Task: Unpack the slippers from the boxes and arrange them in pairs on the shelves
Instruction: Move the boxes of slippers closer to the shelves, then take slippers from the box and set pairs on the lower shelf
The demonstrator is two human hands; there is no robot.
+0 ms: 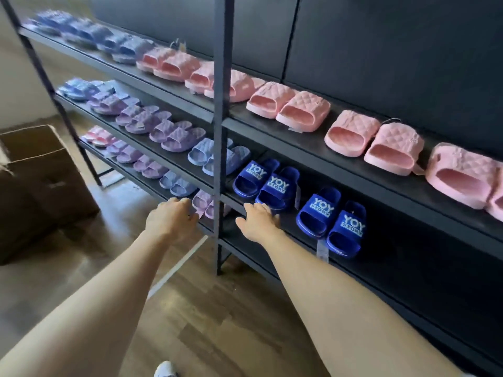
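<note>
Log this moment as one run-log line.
phase: arranging | left hand: at lilac pair, bottom shelf | right hand: at blue YOY STORY pair, middle shelf | held: nothing | box: on floor, left

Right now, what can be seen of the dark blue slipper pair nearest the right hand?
The dark blue slipper pair looks like moulded rubber: open-toed slides with pale YOY STORY lettering on each strap. They sit side by side, soles down, on the middle shelf just right of the post. The right hand overlaps the nearer toe; contact unclear.
</note>
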